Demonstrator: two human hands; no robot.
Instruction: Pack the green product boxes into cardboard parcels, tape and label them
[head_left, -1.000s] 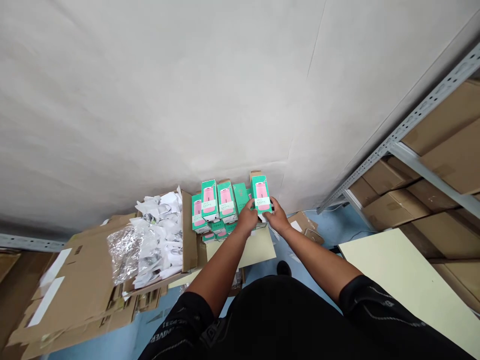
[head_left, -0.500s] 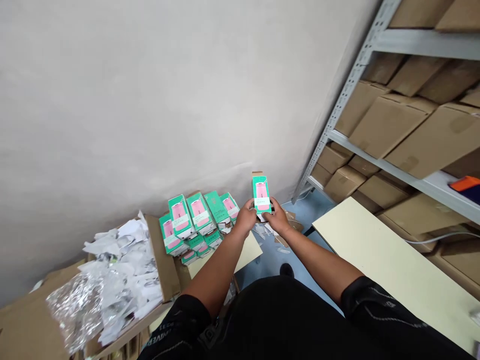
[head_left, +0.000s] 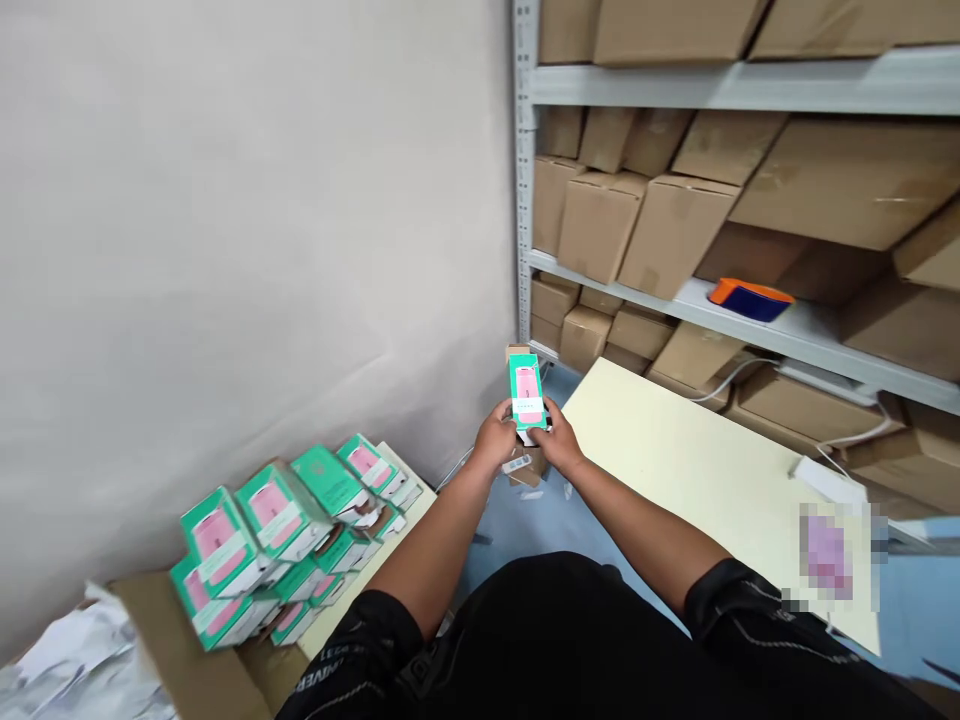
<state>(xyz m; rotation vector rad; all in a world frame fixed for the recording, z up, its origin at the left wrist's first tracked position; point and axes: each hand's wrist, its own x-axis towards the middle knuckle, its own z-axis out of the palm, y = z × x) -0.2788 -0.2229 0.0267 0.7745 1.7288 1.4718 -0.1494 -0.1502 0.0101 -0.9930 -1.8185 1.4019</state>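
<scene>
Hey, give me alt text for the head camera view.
A person's left hand and right hand hold a green-and-pink box between them. Similar boxes are stacked at left beside a wall; at right are a pale table and shelves of brown cartons.

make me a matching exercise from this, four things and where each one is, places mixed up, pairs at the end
1. lone green-and-pink box
2. other green boxes
3. orange-and-blue object
4. crumpled white pile

A. on a metal shelf
B. in the bottom left corner
C. held by left hand and right hand
D. stacked near the wall

Pairs: 1-C, 2-D, 3-A, 4-B
</scene>
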